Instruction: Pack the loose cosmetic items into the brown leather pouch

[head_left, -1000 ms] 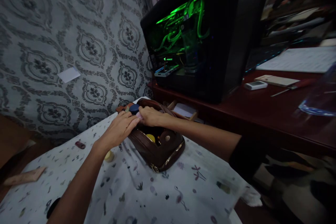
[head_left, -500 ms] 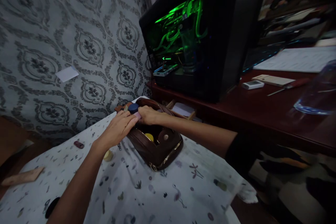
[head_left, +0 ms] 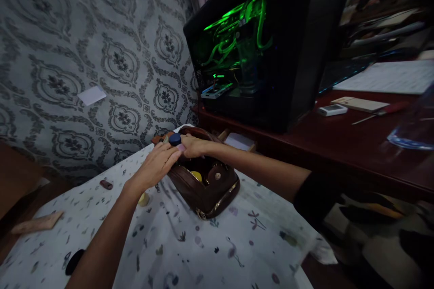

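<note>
A dark brown leather pouch [head_left: 206,192] with a gold zip lies open on a white patterned cloth [head_left: 190,248]. Something yellow [head_left: 195,175] shows inside it. My left hand [head_left: 154,167] rests on the pouch's near-left rim, fingers together and bent. My right hand [head_left: 192,145] is closed at the pouch's far end on a small item with a dark blue round cap [head_left: 175,139] and a pale pink body.
A green-lit computer case [head_left: 247,49] stands on a dark red desk [head_left: 339,135] at the right, with a white remote [head_left: 332,109] and a glass [head_left: 413,122]. On the cloth lie a yellowish lump [head_left: 144,198], a small red piece [head_left: 106,184], a black item [head_left: 74,262]. Patterned wall behind.
Both hands stay at the far end of the pouch with almost no movement. The view has shifted slightly.
</note>
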`<state>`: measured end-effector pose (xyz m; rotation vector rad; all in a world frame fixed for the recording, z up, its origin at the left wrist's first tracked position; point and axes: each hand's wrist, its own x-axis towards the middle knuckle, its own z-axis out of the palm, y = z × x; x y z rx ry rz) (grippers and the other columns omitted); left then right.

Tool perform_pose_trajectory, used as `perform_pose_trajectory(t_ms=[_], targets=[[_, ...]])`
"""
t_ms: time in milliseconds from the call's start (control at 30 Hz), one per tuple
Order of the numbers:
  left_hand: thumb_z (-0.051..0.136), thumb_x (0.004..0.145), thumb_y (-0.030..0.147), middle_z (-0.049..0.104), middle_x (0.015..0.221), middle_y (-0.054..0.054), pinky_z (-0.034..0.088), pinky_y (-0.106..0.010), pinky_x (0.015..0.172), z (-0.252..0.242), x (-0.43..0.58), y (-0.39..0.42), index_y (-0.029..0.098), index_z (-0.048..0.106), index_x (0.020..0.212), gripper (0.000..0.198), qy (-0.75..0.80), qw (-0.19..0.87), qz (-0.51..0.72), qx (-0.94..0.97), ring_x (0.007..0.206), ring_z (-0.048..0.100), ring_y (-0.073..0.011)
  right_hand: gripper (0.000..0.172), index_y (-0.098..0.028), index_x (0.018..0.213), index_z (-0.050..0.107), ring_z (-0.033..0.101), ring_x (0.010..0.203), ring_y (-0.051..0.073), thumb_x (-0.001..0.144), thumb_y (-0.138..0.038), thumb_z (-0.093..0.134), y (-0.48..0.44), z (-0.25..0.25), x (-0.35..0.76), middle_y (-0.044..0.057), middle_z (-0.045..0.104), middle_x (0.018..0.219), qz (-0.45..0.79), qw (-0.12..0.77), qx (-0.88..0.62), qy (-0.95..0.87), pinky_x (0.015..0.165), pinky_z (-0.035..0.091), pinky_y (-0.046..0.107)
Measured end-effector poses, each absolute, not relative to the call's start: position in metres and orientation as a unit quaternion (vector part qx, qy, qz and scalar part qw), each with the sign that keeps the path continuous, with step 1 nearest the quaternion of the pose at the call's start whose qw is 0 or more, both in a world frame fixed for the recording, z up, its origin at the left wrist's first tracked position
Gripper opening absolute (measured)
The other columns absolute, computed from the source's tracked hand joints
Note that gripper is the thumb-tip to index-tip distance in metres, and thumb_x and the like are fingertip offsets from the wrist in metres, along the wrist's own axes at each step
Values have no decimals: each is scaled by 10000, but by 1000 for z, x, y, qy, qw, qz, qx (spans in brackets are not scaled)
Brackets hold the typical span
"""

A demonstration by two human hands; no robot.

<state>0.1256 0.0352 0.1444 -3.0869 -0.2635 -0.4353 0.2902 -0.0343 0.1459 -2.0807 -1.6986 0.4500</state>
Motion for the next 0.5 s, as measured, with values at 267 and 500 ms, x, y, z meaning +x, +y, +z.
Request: perform_pose_trajectory(t_ms=[267,500], targets=[[231,1072,407,567,913,-45,411,-384,872,142,128,37,211,576,883,439,-88,3,-146,-985,890,497,-212,271,-84,1135,656,715,693,228,923,-199,532,-17,155,290,127,751,914,200,232,-790,-532,541,517,260],[239,1065,414,574,885,-45,410,-393,877,144,129,34,206,603,886,456,-99,-15,-147,-984,878,491,-214,241,-121,1115,664,678,1012,195,895,-217,681,0,149,283,109,684,1209,188,272,-774,-540,795,568,305]])
